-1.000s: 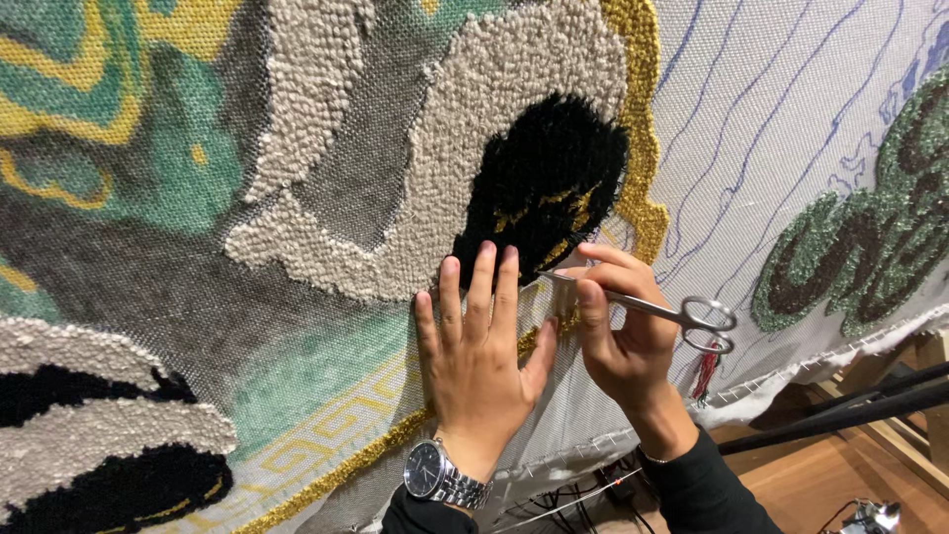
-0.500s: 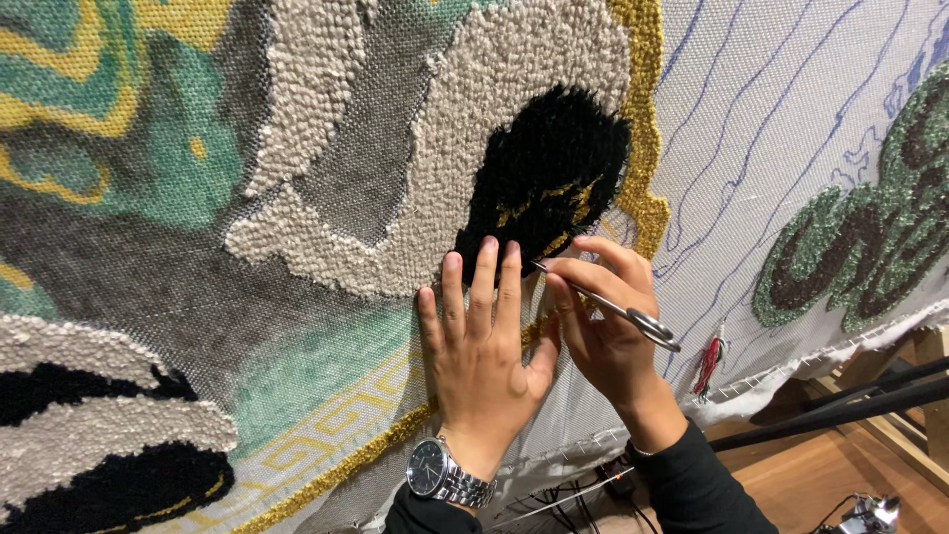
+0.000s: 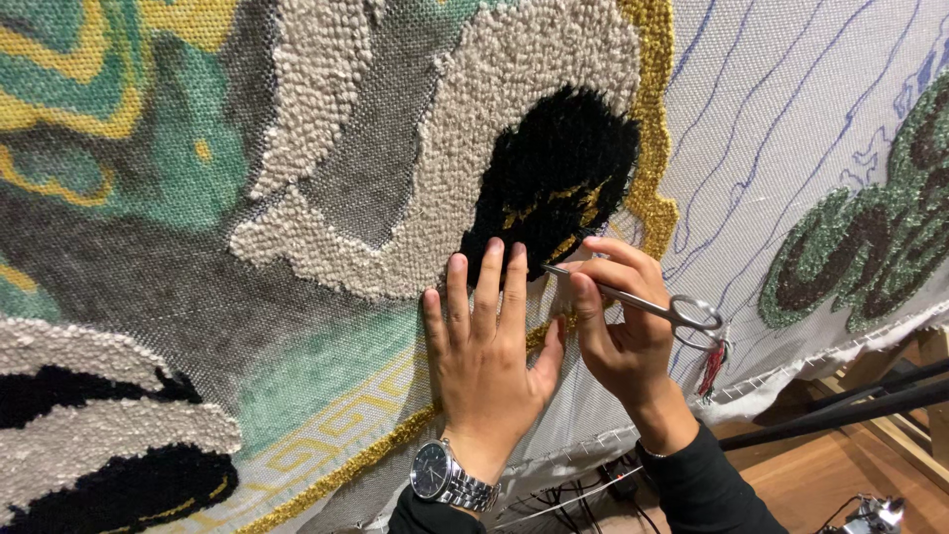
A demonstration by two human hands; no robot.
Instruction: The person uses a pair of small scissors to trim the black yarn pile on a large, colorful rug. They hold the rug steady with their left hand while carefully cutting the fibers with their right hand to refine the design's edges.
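Scissors swung flatter since prev frame. My right hand pinches them, tips at black tuft; left hand spread flat on rug, frame centre. Trimming pile; next needs careful snip.

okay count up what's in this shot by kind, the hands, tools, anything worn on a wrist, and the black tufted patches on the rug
Hands: 2, left hand flat on the rug, right hand gripping the scissors
Scissors: 1
Wristwatch: 1
Black tufted patches: 3, one above the fingers, two at lower left
Total: 7
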